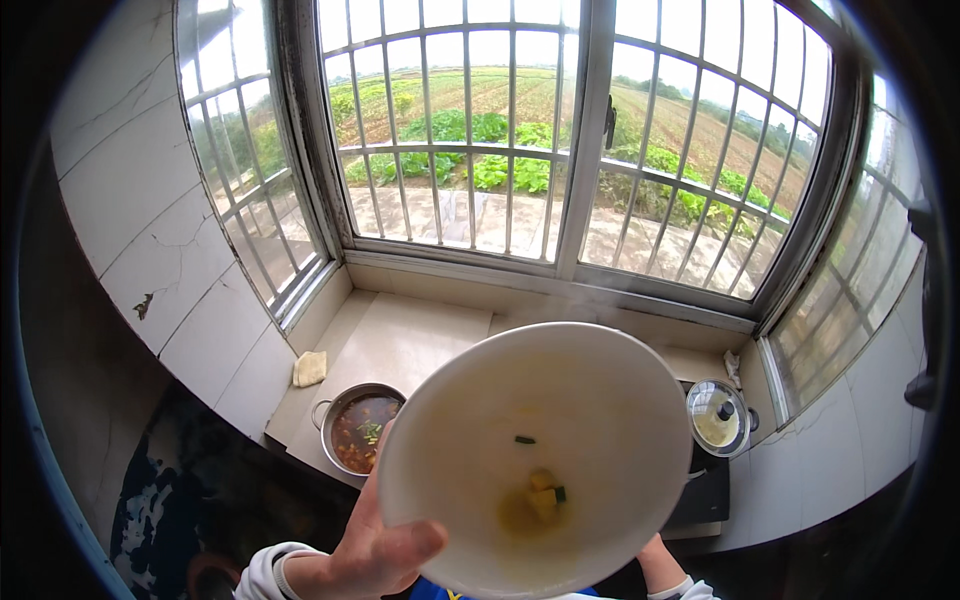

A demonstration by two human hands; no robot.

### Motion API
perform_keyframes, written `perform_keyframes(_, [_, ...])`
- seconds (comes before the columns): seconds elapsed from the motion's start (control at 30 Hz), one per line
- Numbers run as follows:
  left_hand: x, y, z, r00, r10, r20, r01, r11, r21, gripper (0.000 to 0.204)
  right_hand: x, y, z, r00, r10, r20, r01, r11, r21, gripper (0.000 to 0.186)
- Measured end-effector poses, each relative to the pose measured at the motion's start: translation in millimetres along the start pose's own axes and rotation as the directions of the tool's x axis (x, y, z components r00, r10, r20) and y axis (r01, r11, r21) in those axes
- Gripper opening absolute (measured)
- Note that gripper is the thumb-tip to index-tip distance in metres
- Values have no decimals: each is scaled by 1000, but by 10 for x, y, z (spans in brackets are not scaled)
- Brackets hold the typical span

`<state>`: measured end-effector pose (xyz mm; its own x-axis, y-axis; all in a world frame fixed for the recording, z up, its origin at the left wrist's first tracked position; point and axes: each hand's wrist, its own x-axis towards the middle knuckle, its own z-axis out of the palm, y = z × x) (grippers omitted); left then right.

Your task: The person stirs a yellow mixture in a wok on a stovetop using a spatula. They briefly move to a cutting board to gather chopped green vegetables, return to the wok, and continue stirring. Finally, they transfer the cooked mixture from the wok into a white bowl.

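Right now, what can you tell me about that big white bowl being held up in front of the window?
The large white round bowl looks like smooth glazed ceramic or plastic. It is tilted so that its inside faces the camera. It is nearly empty: a few yellow chunks and green bits sit in a little yellowish liquid near the bottom. The left hand grips its lower left rim, thumb inside. The right hand is mostly hidden behind its lower right edge.

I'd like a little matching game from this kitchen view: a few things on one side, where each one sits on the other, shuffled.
Things:
1. white bowl
2. metal pot of reddish soup
3. pot with glass lid
4. yellowish cloth

Places:
A. on the counter, left of the bowl
B. on the dark cooktop at right
C. held up in the left hand
D. by the tiled wall, beyond the soup pot

Pairs: 1-C, 2-A, 3-B, 4-D
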<state>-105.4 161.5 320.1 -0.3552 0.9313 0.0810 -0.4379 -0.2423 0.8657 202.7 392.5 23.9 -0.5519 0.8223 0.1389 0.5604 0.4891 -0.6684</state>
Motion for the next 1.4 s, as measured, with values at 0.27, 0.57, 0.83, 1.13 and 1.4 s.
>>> perform_keyframes(0.27, [58,6,219,990,-140,-21,141,990,21,72,276,-511,-304,980,-147,-135,69,884,-463,36])
perform_keyframes(0.57, [121,-595,-468,946,-266,-184,252,963,-95,68,271,-627,-1020,960,270,73,-197,467,862,15])
perform_keyframes(0.83, [279,-1083,-945,922,-345,-179,318,934,-162,61,106,-798,-1412,893,113,-436,178,801,571,7])
perform_keyframes(1.13, [428,-1157,-1091,913,-348,-213,344,937,-61,77,-219,-1144,-1756,853,-335,-399,517,637,571,43])
perform_keyframes(1.4, [415,-1086,-1124,900,-379,-217,392,920,18,82,-62,-1314,-1745,836,-542,-80,490,673,554,25])
